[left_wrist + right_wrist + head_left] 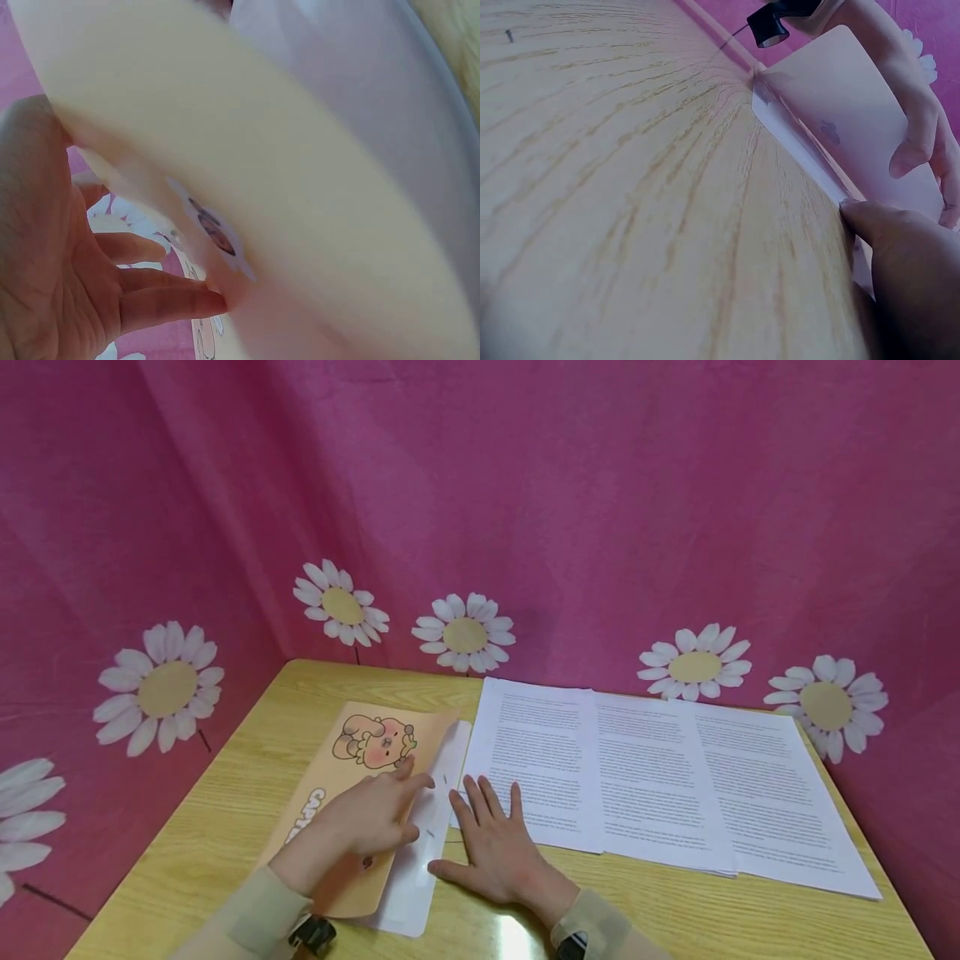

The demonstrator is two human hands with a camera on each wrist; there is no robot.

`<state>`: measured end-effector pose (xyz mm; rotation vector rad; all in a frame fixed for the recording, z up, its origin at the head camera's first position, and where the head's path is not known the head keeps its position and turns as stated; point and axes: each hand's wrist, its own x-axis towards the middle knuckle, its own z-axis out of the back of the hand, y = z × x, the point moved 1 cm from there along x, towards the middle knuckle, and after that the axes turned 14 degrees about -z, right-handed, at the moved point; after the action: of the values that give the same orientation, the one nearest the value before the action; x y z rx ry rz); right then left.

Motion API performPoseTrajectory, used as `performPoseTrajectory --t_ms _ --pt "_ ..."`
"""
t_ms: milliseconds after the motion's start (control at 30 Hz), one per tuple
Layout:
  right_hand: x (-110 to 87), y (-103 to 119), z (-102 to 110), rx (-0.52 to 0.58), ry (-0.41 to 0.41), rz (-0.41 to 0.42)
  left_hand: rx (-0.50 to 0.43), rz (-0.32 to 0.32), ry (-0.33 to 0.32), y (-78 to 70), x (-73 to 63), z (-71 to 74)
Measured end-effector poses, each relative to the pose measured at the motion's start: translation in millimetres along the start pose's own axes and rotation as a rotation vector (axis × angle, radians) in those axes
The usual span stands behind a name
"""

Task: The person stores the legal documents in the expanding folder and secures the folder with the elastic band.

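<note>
Pink daisy curtain [570,510], wooden table [750,922]

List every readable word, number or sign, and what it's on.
"CAP": on the orange folder cover; the rest is obscured.
Small emblem on that cover: too blurred to read.
White folder interior: tiny dark marks, too small to read.
Printed sheets: lines of text, too small to read.

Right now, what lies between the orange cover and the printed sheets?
In the head view, a white panel lies between the orange cover and printed sheets; lower down, also part of the right hand.
</note>
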<state>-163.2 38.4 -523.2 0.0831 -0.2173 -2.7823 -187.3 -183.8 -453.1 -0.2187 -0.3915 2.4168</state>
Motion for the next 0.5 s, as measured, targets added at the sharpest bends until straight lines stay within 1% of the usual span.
performPoseTrajectory --t_ms 300,500 --pt "-0.7 0.2 0.0 0.004 -0.013 0.005 -0.02 -0.009 -0.039 3.8 -4.1 0.0" --pt "-1.2 -0.5 0.3 0.019 -0.009 0.002 -0.026 -0.07 -0.076 7.0 -7.4 2.1"
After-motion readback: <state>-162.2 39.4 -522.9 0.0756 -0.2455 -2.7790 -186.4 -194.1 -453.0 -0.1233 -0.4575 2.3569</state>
